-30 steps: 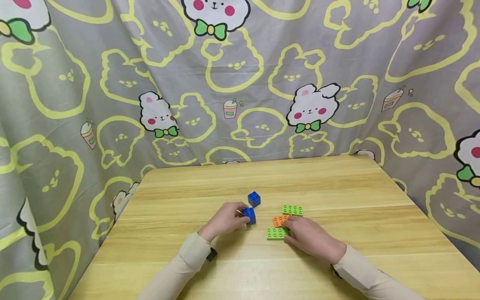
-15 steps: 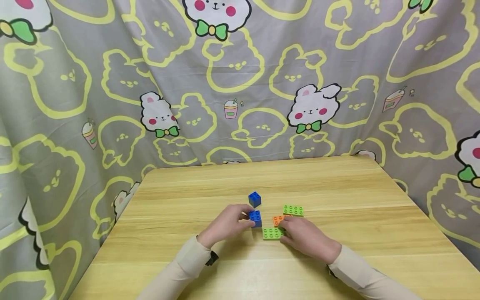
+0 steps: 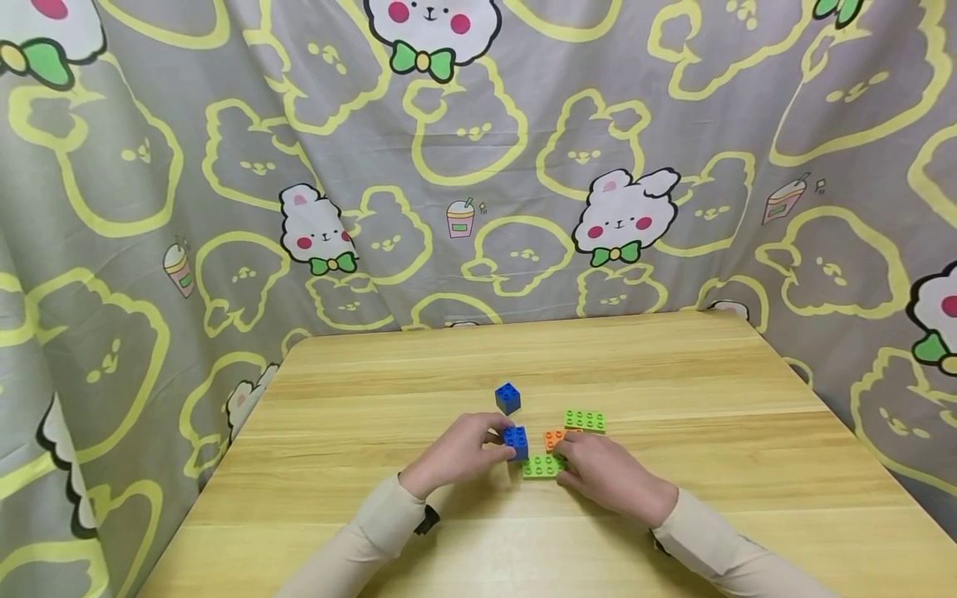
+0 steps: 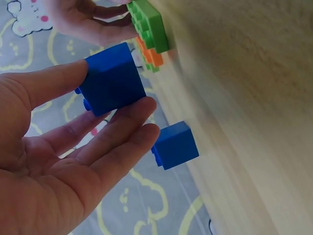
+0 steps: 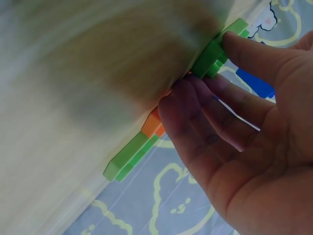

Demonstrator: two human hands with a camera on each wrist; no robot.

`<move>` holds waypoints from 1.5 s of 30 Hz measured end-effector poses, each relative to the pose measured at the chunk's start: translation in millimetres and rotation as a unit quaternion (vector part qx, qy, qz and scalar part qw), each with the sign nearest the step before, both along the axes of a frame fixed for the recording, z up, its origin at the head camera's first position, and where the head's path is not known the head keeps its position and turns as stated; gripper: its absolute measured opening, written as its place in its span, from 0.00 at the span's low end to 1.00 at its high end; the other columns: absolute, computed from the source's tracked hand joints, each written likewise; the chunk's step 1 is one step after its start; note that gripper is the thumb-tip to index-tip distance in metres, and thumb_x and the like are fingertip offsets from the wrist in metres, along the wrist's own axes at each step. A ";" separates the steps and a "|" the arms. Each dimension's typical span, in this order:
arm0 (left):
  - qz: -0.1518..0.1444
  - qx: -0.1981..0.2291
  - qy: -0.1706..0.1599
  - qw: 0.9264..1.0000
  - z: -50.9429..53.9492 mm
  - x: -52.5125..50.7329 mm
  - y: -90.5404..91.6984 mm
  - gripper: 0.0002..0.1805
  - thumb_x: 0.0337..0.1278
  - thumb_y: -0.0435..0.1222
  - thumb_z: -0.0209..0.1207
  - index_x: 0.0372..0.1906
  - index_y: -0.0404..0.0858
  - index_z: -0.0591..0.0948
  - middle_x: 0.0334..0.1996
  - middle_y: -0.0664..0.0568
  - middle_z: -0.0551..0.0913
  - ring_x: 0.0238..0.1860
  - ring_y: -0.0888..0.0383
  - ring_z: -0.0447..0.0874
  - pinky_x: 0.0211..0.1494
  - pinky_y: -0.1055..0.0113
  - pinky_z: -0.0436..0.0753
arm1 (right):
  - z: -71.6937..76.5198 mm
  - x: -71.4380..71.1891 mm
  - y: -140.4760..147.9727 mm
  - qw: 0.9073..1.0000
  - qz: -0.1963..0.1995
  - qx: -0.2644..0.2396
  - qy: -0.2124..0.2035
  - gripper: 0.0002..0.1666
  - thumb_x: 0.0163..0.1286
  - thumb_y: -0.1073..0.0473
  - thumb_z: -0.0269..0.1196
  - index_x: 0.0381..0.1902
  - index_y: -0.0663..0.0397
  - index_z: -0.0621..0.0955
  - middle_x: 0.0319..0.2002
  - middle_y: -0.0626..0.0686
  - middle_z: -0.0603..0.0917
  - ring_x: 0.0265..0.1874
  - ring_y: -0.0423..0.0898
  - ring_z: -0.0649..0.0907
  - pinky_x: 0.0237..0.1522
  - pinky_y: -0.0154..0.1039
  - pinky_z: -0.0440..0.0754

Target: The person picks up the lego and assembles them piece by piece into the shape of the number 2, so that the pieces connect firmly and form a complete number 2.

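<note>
My left hand (image 3: 463, 448) pinches a square blue building block (image 4: 112, 81) between thumb and fingers, studs up in the head view. That block hangs just above the left end of the near green block (image 3: 540, 468). My right hand (image 3: 616, 475) grips this flat green block by its right part, the thumb (image 5: 244, 49) on its near side. Fingers of the same hand lie against the orange block (image 3: 553, 439), partly covering it. Another long green block (image 3: 585, 420) sits behind the orange one. A second blue block (image 3: 507, 399) stands farther back on the table.
The blocks stand on a wood-grain table (image 3: 374, 382). A grey curtain (image 3: 478, 166) with yellow cartoon outlines hangs behind the table and along its sides. Each sleeve has a dark strap (image 3: 428, 520) at the wrist.
My left hand has carried the blue block rightward and nearer, over to the near green block. My right hand has slid that green block slightly left. The far blocks have stayed put.
</note>
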State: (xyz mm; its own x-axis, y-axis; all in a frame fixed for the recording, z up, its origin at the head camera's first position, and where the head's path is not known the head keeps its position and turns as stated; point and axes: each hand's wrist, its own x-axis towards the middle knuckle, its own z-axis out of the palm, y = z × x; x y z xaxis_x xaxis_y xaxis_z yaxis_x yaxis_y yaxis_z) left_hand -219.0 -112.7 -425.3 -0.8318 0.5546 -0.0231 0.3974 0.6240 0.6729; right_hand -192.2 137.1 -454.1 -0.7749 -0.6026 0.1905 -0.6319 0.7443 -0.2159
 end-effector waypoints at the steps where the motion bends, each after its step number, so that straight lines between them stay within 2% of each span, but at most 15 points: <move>1: 0.000 0.000 -0.002 1.000 -0.7 -0.1 0.4 0.19 0.69 0.39 0.65 0.59 0.34 0.82 0.54 0.46 0.86 0.52 0.54 0.88 0.54 0.64 0.85 | -0.2 0.0 0.1 1.000 0.001 -0.002 0.000 0.13 0.63 0.57 0.74 0.43 0.56 0.87 0.38 0.50 0.87 0.36 0.43 0.84 0.41 0.43 0.85; 14: -0.006 -0.005 -0.006 1.000 -5.3 0.2 6.2 0.18 0.67 0.37 0.66 0.58 0.35 0.83 0.51 0.48 0.87 0.49 0.57 0.88 0.51 0.70 0.84 | -2.0 -0.6 -1.2 1.000 -0.004 0.000 -0.001 0.13 0.64 0.55 0.74 0.43 0.55 0.87 0.38 0.48 0.86 0.36 0.43 0.84 0.41 0.43 0.85; 23: -0.014 -0.007 -0.001 1.000 -9.2 0.5 10.2 0.17 0.67 0.37 0.66 0.56 0.35 0.83 0.49 0.49 0.87 0.48 0.59 0.88 0.51 0.69 0.85 | -2.1 -0.7 -0.9 1.000 -0.001 0.005 0.000 0.13 0.64 0.55 0.73 0.44 0.55 0.87 0.39 0.49 0.87 0.37 0.43 0.85 0.42 0.43 0.85; 34: -0.012 -0.002 0.012 1.000 -4.2 3.0 12.8 0.17 0.67 0.38 0.66 0.57 0.36 0.83 0.50 0.48 0.87 0.47 0.58 0.88 0.50 0.70 0.84 | 0.4 0.9 -0.4 1.000 0.006 -0.002 0.012 0.12 0.63 0.57 0.74 0.41 0.56 0.86 0.36 0.49 0.86 0.34 0.42 0.83 0.38 0.42 0.85; 41: -0.017 0.002 -0.015 1.000 -5.4 5.4 16.9 0.16 0.67 0.38 0.66 0.56 0.36 0.83 0.48 0.50 0.87 0.47 0.61 0.87 0.48 0.72 0.83 | -0.6 0.4 -1.6 1.000 0.000 0.000 0.007 0.11 0.62 0.57 0.75 0.40 0.55 0.86 0.36 0.48 0.85 0.34 0.41 0.82 0.37 0.41 0.84; 45: -0.017 0.002 -0.019 1.000 -6.9 5.9 17.7 0.17 0.67 0.37 0.66 0.56 0.35 0.83 0.48 0.50 0.87 0.46 0.62 0.87 0.46 0.73 0.83 | -0.7 0.0 -2.1 1.000 -0.004 0.003 0.003 0.11 0.63 0.57 0.74 0.40 0.55 0.86 0.36 0.49 0.85 0.34 0.42 0.82 0.38 0.43 0.84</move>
State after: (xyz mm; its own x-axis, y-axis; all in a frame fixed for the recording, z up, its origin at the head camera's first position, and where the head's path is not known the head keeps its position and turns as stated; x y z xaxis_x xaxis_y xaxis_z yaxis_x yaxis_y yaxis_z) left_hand -213.1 -95.0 -432.2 -0.8111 0.5826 -0.0523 0.3925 0.6084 0.6898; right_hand -192.2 135.0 -454.8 -0.7789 -0.5973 0.1909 -0.6268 0.7512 -0.2070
